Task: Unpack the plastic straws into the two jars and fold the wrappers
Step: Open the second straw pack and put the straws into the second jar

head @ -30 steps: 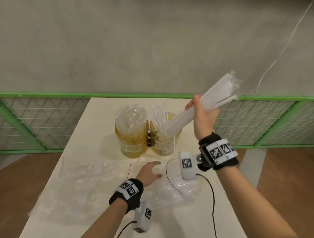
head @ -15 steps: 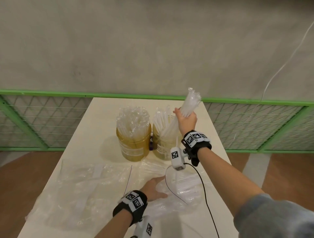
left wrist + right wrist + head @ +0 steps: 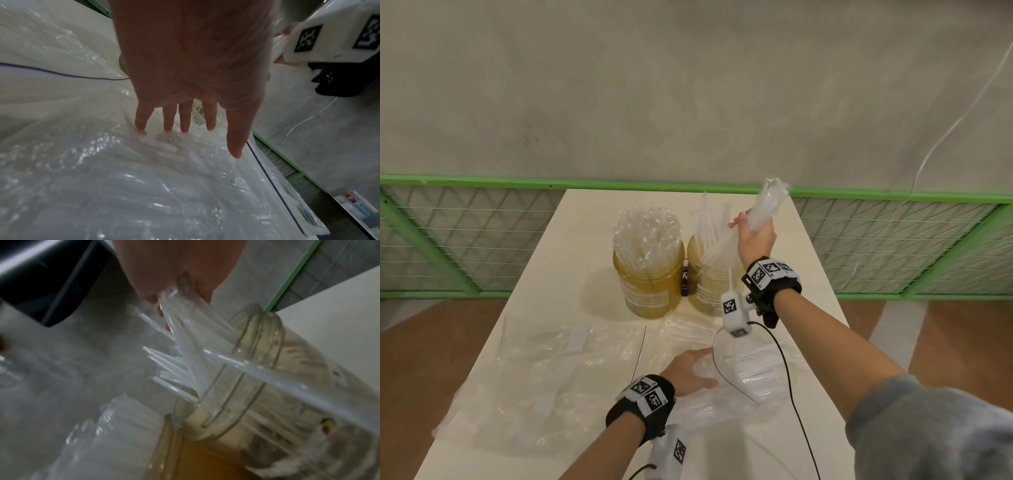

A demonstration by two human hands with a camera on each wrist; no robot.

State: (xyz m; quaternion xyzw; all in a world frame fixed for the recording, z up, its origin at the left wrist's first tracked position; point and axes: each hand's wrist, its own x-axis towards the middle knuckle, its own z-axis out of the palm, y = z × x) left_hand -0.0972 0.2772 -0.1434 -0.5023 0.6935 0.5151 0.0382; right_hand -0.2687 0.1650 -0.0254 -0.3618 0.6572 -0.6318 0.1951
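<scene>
Clear plastic straws [image 3: 763, 209] sit bunched in the right hand [image 3: 755, 240], fingers curled tight round them, lower ends dipping into the right jar [image 3: 709, 291]. Beside it, the left jar [image 3: 650, 284] stands packed full. Left hand [image 3: 688, 371] lies flat, fingers straight, pressing the wrapper [image 3: 753, 373] on the table [image 3: 571, 260].

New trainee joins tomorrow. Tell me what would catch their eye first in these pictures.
The right hand, raised over the right jar at the table's far end, grips a bundle of clear straws angled down into it. Beside it, the left jar is packed full. Nearer, the left hand presses flat on crinkled plastic wrappers.
</scene>
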